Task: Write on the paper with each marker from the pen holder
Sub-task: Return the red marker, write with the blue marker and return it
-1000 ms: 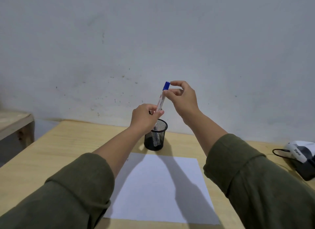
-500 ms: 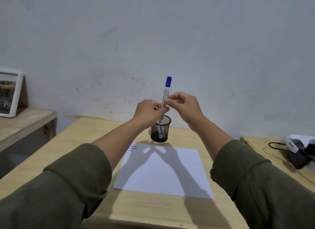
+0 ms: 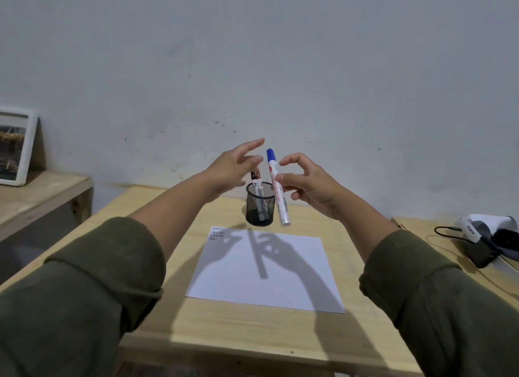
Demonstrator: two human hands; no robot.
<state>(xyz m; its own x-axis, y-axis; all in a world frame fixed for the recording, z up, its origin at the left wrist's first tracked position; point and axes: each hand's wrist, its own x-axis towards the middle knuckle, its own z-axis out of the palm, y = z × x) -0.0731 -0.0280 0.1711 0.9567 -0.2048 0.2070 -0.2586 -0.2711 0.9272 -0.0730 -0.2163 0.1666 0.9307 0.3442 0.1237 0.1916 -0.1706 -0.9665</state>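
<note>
While my left hand [image 3: 234,167] hangs open with fingers spread, my right hand [image 3: 311,187] pinches the blue-capped white marker [image 3: 277,187] mid-barrel, cap up, above the white paper sheet [image 3: 292,281] and just beside the black mesh pen holder [image 3: 260,204], where another marker [image 3: 259,191] stands.

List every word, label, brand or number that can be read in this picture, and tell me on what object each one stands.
None can be read for certain.
Blue-capped marker: red logo and grey print on the barrel, too blurred.
Marker in the mesh pen holder: small label, too small.
White device at the table's right edge: dark lettering on it, blurred.
Paper: rows of short dark strokes at its far left corner, not words.
</note>
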